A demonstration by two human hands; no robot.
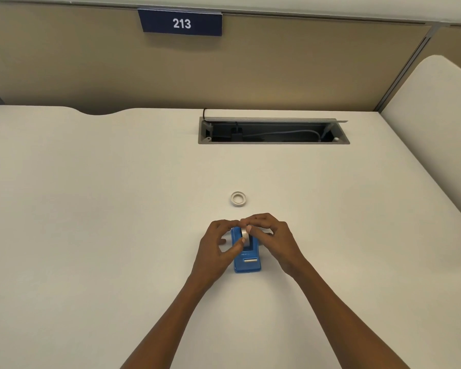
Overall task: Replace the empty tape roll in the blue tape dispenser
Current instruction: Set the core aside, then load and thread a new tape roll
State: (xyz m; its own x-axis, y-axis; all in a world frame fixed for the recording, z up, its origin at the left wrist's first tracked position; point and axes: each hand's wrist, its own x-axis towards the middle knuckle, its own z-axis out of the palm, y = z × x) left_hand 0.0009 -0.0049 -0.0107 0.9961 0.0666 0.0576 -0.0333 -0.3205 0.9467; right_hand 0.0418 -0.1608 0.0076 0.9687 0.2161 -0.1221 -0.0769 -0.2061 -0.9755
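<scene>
The blue tape dispenser (247, 263) stands on the white desk (91, 235), its metal cutter facing me. A white tape roll (245, 237) sits upright in its cradle. My left hand (218, 245) pinches the roll from the left, thumb against its side. My right hand (273, 237) grips the roll from the right, fingertips on its top edge. A second, thin white ring-shaped roll (238, 198) lies flat on the desk just beyond my hands. The dispenser's rear half is hidden by my fingers.
An open cable well (273, 133) with wires and a plug is set into the desk further back. A beige partition carries a blue sign (181, 23) reading 213. A white side panel (437, 123) rises at the right.
</scene>
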